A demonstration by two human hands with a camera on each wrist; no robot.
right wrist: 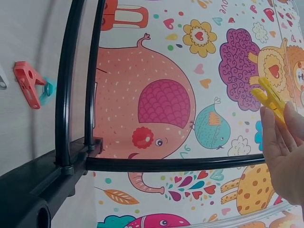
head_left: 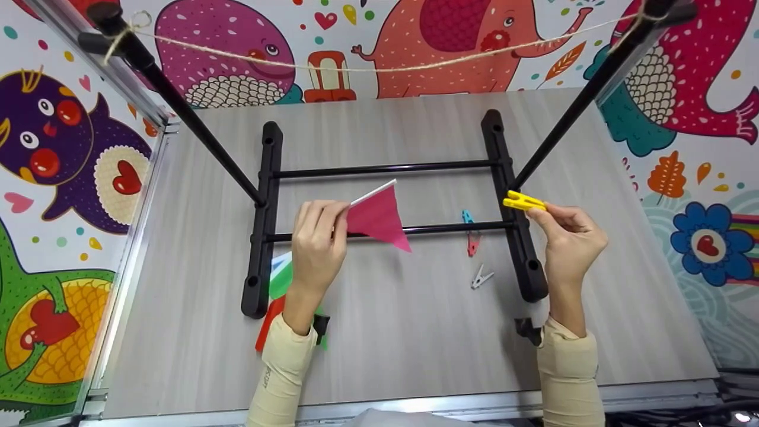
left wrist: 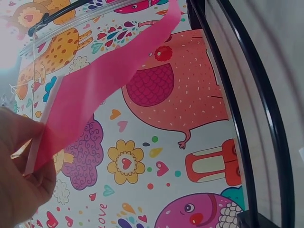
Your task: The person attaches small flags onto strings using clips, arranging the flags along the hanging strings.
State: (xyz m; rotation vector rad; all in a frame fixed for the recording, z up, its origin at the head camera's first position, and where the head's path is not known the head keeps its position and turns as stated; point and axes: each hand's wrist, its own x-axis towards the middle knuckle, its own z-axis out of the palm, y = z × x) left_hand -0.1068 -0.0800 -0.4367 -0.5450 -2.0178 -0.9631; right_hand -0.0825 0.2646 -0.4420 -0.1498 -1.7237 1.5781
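My left hand (head_left: 320, 240) pinches a pink triangular pennant (head_left: 379, 216) by its white top edge, and the cloth hangs down over the rack's front bar. In the left wrist view the white edge (left wrist: 45, 123) runs between thumb and fingers. Over the rack's right foot, my right hand (head_left: 572, 237) holds a yellow clothespin (head_left: 524, 201) between thumb and fingertips; the right wrist view shows the same clothespin (right wrist: 270, 99) pointing away from the palm. A string (head_left: 385, 69) is tied between the two upright posts, sagging slightly at the middle.
The black rack (head_left: 259, 255) stands on the wood-grain table (head_left: 385, 332). Blue (head_left: 468, 216), red (head_left: 473, 243) and white clothespins (head_left: 481, 277) lie inside and before its front bar. More coloured pennants (head_left: 281, 279) lie partly under my left arm. Patterned walls enclose the sides.
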